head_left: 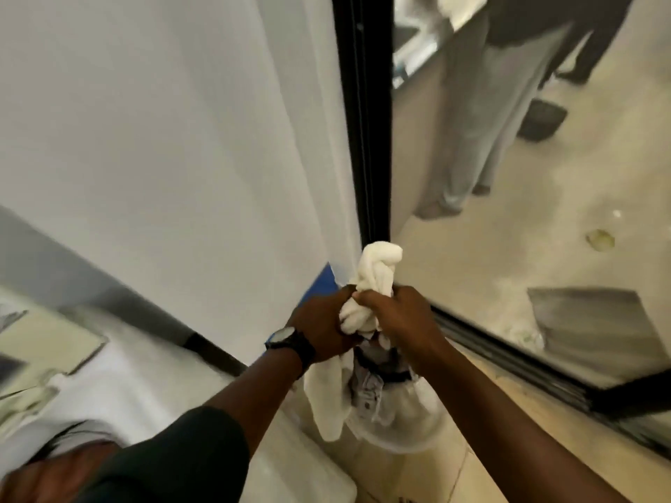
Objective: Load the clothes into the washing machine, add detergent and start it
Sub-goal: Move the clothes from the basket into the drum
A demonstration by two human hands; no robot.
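Both hands closed tight on one bundle of white cloth (366, 306). Left hand (323, 324) fisted around the lower part of the bundle, knuckles up. Right hand (395, 317) gripping it from the other side, fingers curled in; the two hands touch or nearly touch at the thumbs. The top of the cloth stands up above the fists in a twisted knot; a long tail hangs down below the left wrist.

Black wristwatch (287, 339) on the left wrist. Dark sleeve (174, 455) covers the left upper forearm — the right forearm is bare as far as it shows. Both arms reach forward and downward from the bottom edge of the view, converging on the bundle.

Directly beneath the hands — a translucent plastic bag or basket (395, 412) on the floor, with dark and patterned fabric showing inside its mouth. Motion blur makes it hard to tell which kind of container it is.

Room: a white wall (163, 139) fills the left, ending in a black door frame (363, 103). A strip of blue (323, 281) shows at the wall's lower corner, just behind the hands. Past the frame, a pale stained floor (508, 248) and the legs of another person (472, 114) in light trousers. Black sliding track (508, 357) runs along the threshold on the right. White appliance top (109, 386) at lower left, blurred.
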